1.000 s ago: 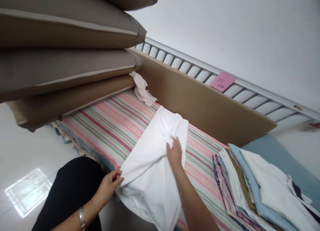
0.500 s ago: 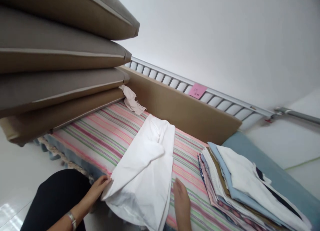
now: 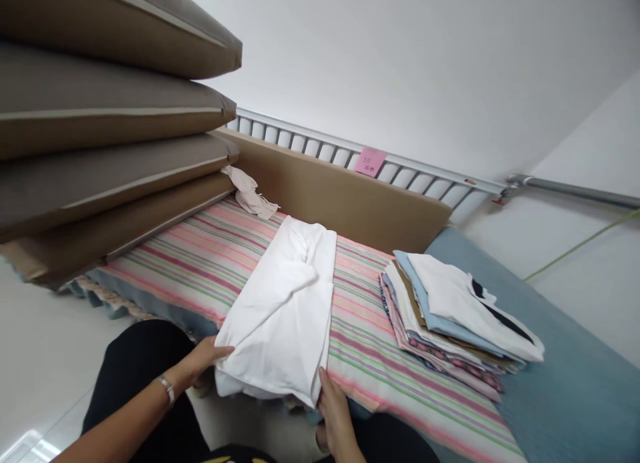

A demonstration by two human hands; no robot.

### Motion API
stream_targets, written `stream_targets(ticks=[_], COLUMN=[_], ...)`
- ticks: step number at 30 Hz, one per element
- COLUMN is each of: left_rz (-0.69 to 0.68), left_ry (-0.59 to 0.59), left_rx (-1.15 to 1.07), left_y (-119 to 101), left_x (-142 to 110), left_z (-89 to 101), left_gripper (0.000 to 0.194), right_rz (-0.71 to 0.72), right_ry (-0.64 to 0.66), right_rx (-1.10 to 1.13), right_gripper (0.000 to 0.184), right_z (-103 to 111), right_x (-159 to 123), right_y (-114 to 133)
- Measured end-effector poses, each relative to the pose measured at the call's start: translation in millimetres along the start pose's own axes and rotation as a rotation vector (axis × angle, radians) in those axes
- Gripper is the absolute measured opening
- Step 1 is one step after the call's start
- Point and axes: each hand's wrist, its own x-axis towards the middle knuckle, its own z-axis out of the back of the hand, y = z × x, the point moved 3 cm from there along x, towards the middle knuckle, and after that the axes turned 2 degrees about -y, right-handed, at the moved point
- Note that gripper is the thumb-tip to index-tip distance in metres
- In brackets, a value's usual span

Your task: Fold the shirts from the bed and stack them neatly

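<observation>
A white garment [image 3: 283,309] lies partly folded on a striped sheet [image 3: 200,263], its near end hanging over the bed's edge. My left hand [image 3: 203,361], with a silver bracelet on the wrist, grips the garment's near left corner. My right hand [image 3: 334,409] holds the near right corner from below, fingers closed on the cloth.
A stack of folded clothes [image 3: 450,316] sits to the right on the sheet, beside a blue mattress [image 3: 560,396]. Brown cushions [image 3: 110,149] are piled at the left. A small pale cloth [image 3: 249,194] lies by a brown headboard [image 3: 350,196] with a pink note [image 3: 371,162] above.
My right hand left the middle of the garment and came down to its near right corner. My left hand shifted along the near edge. The view swung left and up.
</observation>
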Motion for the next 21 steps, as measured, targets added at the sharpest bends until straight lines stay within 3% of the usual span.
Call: stream_targets(ticks=[5, 8, 10, 14, 17, 21], left_rz=[0.091, 0.115, 0.127, 0.142, 0.120, 0.116], left_ry=[0.029, 0.079, 0.092, 0.093, 0.102, 0.089], left_rx=[-0.099, -0.182, -0.218, -0.262, -0.296, -0.300], left_y=[-13.6, -20.0, -25.3, -40.3, -52.1, -57.5], left_x=[-14.2, -18.1, -19.9, -26.0, -34.0, -51.4], left_z=[-4.6, -9.3, -12.5, -22.4, -37.2, -66.2], left_gripper=[0.054, 0.052, 0.049, 0.048, 0.055, 0.053], right_rz=[-0.243, -0.311, -0.294, -0.159, -0.044, 0.148], right_ry=[0.246, 0.404, 0.435, 0.342, 0.196, 0.083], right_rx=[0.353, 0.431, 0.449, 0.439, 0.418, 0.363], right_gripper=[0.062, 0.061, 0.063, 0.073, 0.076, 0.074], right_z=[-16.1, -30.6, -39.7, -55.0, -61.5, -52.6], right_x=[-36.6, -54.8, -62.1, -69.0, -70.8, -73.2], right_y=[-25.8, -30.4, -25.3, 1.6, 27.3, 71.9])
